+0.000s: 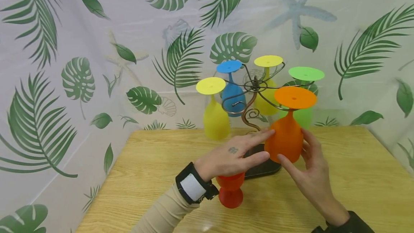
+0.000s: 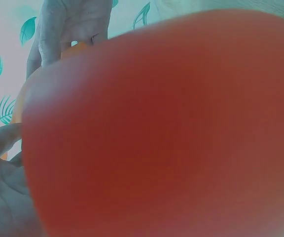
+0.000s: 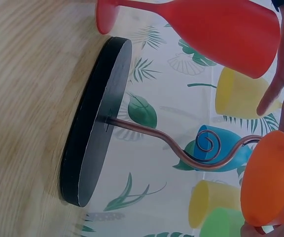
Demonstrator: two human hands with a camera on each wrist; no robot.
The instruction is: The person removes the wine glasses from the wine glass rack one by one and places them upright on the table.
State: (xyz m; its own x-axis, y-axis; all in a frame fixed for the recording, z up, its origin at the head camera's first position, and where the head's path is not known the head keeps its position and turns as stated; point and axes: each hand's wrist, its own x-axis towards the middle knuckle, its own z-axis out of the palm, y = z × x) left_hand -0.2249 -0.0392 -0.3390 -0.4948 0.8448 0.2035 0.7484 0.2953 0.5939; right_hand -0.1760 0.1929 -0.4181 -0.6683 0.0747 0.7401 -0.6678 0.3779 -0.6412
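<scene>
On the near right side of the wire stand [image 1: 255, 85], you are holding the orange goblet [image 1: 284, 143] upside down, its foot sitting above a wire loop and its bowl hanging over the wooden table [image 1: 145, 175]. Your right hand [image 1: 313, 175] is gripping the bowl from the right, its thumb pressing the near side while the fingers are curving round behind. Your left hand [image 1: 237, 155] is reaching in from the left with index finger and thumb fairly straight, the index fingertip touching the bowl's left side; it is steadying nothing else that you can see. Below your left wrist, the red goblet [image 1: 230, 197] is standing upright on the table, just to the near left of the stand's black base [image 1: 263, 170], and it is filling much of the left wrist view. Around the stand, four more goblets are hanging upside down: a yellow goblet [image 1: 216, 121] at the left, a blue goblet [image 1: 233, 98] at the far left, a second yellow goblet [image 1: 266, 101] at the far right, and a green goblet [image 1: 305, 118] at the right, partly hiding behind the orange one.
</scene>
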